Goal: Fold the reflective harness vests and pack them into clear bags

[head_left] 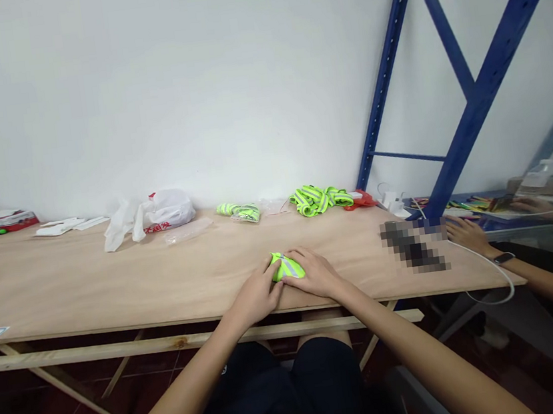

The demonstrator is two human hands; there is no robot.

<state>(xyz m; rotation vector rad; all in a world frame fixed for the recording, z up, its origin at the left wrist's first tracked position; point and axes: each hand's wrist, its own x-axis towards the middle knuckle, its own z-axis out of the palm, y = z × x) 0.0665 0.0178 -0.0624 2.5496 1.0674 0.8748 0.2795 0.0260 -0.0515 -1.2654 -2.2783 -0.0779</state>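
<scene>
A small folded piece of neon-yellow reflective strap (289,268) with grey stripes lies on the wooden table near its front edge. From the left, my left hand (258,294) grips it, thumb on the near side and fingers curled at its edge. My right hand (318,274) covers its right side, fingers bent over the top and far edge. Parts of the strap are hidden under both hands. Farther back lies a loose heap of the same yellow strap (316,199), and left of it a small packed bundle of yellow strap (245,212).
White plastic bags (170,208) and white cloths (70,225) lie along the wall. A red packet (362,200) sits beside the heap. Blue rack posts (455,145) rise at right, where another person's hand (469,235) works. A pixelated dark object (412,247) and a white cable (511,286) lie nearby.
</scene>
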